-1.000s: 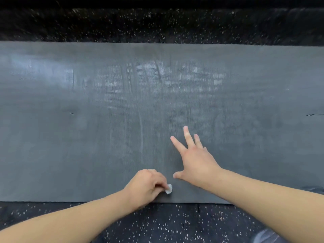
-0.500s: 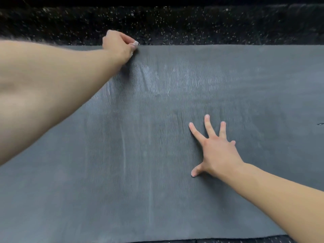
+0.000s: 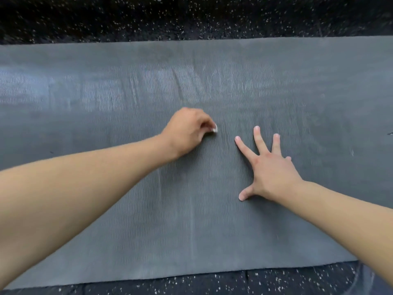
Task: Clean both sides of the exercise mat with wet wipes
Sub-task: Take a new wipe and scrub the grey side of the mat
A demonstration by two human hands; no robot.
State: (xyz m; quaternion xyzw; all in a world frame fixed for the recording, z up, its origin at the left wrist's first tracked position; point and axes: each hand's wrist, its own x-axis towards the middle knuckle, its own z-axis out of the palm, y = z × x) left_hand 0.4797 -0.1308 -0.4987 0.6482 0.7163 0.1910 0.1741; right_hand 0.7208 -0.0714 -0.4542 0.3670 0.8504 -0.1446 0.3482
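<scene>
A dark grey exercise mat (image 3: 106, 99) with a fine wavy texture lies flat and fills most of the view. My left hand (image 3: 187, 130) is curled around a small white wet wipe (image 3: 215, 128), of which only a corner shows past the fingers, and holds it against the middle of the mat. To its right, my right hand (image 3: 270, 167) lies flat on the mat with its fingers spread. Shiny damp streaks cross the upper part of the mat.
Black rubber floor with white specks (image 3: 191, 15) runs beyond the mat's far edge, and the same floor shows along the near edge (image 3: 234, 282). A small dark nick marks the mat at the far right (image 3: 390, 133).
My left hand with the wipe went from the near edge to the far edge, then came back to the mat's middle. My right hand stayed pressed flat, its fingers spreading wider.
</scene>
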